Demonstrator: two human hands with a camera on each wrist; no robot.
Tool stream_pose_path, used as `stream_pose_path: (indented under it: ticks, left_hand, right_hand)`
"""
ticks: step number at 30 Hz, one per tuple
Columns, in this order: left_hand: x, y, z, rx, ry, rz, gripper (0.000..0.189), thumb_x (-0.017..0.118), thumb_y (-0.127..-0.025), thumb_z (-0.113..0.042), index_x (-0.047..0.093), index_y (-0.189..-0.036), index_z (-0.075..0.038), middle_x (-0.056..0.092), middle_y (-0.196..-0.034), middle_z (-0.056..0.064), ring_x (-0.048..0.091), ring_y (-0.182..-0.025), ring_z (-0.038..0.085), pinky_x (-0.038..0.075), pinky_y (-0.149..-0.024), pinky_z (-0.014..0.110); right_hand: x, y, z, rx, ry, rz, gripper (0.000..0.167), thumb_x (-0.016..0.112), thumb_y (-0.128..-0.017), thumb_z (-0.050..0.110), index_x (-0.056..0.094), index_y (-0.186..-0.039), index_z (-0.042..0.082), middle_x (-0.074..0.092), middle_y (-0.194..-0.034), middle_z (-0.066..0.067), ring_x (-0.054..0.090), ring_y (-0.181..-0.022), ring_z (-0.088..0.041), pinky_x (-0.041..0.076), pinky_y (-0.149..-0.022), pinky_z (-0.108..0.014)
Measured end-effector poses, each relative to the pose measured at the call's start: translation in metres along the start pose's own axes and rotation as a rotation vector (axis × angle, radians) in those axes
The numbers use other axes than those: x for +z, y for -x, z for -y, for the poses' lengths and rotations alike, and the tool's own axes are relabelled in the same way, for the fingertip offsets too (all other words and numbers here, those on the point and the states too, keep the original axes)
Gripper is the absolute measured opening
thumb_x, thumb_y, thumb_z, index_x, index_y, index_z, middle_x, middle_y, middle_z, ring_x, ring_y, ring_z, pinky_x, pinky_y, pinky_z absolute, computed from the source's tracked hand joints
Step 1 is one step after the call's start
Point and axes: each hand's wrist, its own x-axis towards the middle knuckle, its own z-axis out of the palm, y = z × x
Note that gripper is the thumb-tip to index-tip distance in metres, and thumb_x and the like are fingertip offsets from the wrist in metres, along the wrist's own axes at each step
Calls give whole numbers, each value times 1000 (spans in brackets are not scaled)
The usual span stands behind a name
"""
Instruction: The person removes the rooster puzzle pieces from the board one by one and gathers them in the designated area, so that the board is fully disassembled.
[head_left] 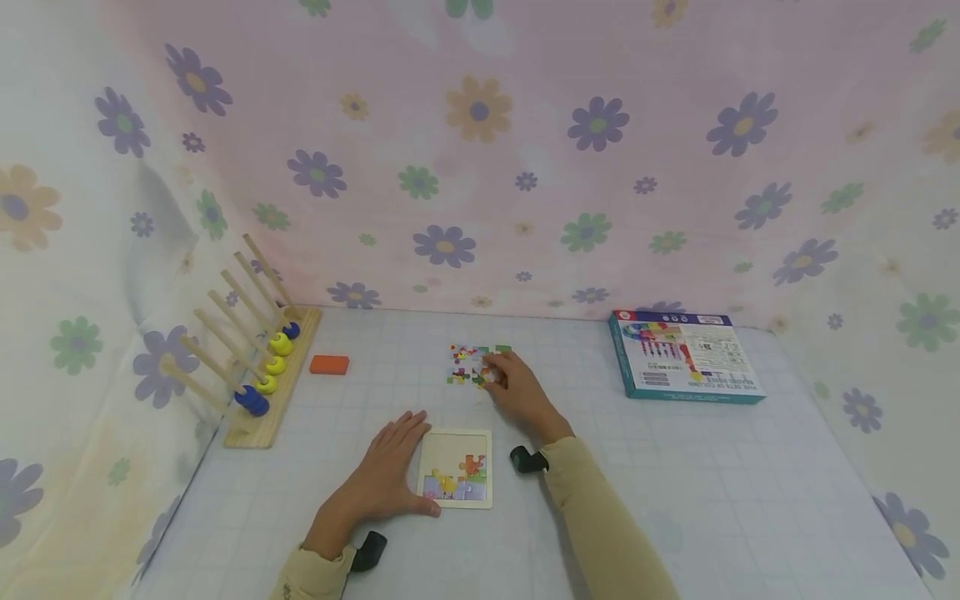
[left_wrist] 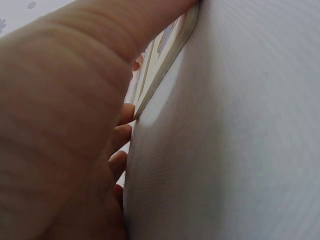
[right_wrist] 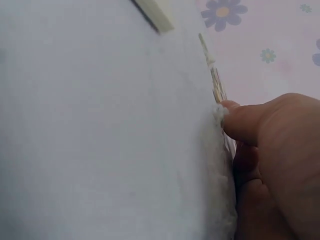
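A square puzzle tray [head_left: 453, 444] with a pale rim lies on the table, a few joined pieces [head_left: 448, 486] along its lower part. My left hand [head_left: 378, 475] rests at the tray's left side with fingers spread, thumb at the lower left corner. In the left wrist view the tray's edge [left_wrist: 165, 70] shows between thumb and fingertips. Beyond the tray lies a group of loose jigsaw pieces [head_left: 461, 358]. My right hand [head_left: 521, 392] reaches over their right side, its thumb and bent index finger pinching a piece that the fingers mostly hide.
A wooden bead rack [head_left: 281, 392] with upright pegs and blue and yellow beads stands at the left. An orange block [head_left: 329, 365] lies beside it. A flat teal-edged box [head_left: 686, 358] lies at the back right. Flowered cloth [head_left: 480, 183] hangs behind the table.
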Motion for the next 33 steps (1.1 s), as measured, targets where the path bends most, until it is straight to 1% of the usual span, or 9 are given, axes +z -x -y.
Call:
stream_pose_path:
  ticks: [7, 13, 16, 18, 21, 22, 24, 28, 33]
  left_hand:
    - [-2, 0, -2, -5, -18, 1, 124, 90, -60, -66, 35, -157, -11, 27, -169, 6, 19, -159, 29, 17, -130, 56]
    - [-3, 0, -3, -2, -32, -3, 124, 90, -61, -66, 35, -158, -11, 27, -169, 6, 19, -158, 30, 18, -130, 55]
    - [-2, 0, -3, 4, -25, -12, 123, 90, -61, -65, 36, -157, -10, 28, -169, 8, 20, -158, 31, 18, -129, 57]
    - [-2, 1, -3, 3, -23, -12, 123, 90, -61, -65, 36, -157, -10, 28, -169, 7, 20, -158, 31, 18, -129, 56]
    - [-2, 1, -2, 12, -22, -18, 123, 90, -61, -65, 37, -156, -9, 29, -168, 8, 21, -157, 32, 18, -129, 57]
    - [-2, 1, -2, 14, -24, -19, 123, 90, -61, -65, 37, -156, -9, 29, -168, 9, 21, -157, 32, 19, -129, 57]
    - [-2, 1, -2, 11, -28, -17, 123, 90, -60, -66, 36, -156, -9, 29, -168, 8, 21, -158, 32, 19, -129, 57]
    - [-1, 0, -2, 7, -26, -14, 123, 89, -61, -66, 36, -156, -9, 28, -169, 8, 20, -158, 32, 19, -129, 56]
    - [0, 0, -1, 3, -32, -6, 124, 88, -61, -68, 36, -157, -10, 27, -169, 7, 19, -159, 31, 18, -129, 56]
  right_hand:
    - [4, 23, -1, 20, -71, 0, 46, 71, -96, 16, 62, -140, 15, 61, -111, 0, 51, -79, -10, 44, -69, -22]
    - [8, 50, 3, 18, -119, 15, 41, 73, -95, 16, 65, -135, 17, 60, -103, 4, 52, -79, -10, 44, -68, -21]
    - [10, 65, 6, -19, -121, 29, 40, 74, -94, 18, 67, -134, 17, 59, -99, 7, 52, -78, -8, 45, -67, -19]
    - [11, 75, 8, -70, -130, 41, 40, 75, -93, 18, 68, -132, 15, 59, -96, 6, 51, -77, -6, 46, -66, -19]
    - [13, 88, 10, -152, -129, 70, 42, 78, -91, 23, 68, -130, 12, 59, -95, 5, 50, -76, -3, 47, -65, -18]
    - [14, 91, 10, -178, -122, 84, 44, 80, -90, 25, 69, -130, 12, 59, -95, 5, 50, -76, -3, 47, -65, -18]
    - [15, 98, 12, -198, -100, 123, 49, 82, -87, 30, 68, -131, 13, 59, -99, 7, 49, -78, -2, 48, -68, -17]
    - [15, 107, 18, -203, -30, 192, 56, 83, -85, 34, 66, -134, 15, 58, -107, 9, 48, -84, -1, 46, -72, -16]
    - [12, 113, 28, -214, 42, 227, 50, 82, -86, 32, 69, -130, 15, 59, -108, 8, 47, -84, -1, 45, -73, -17]
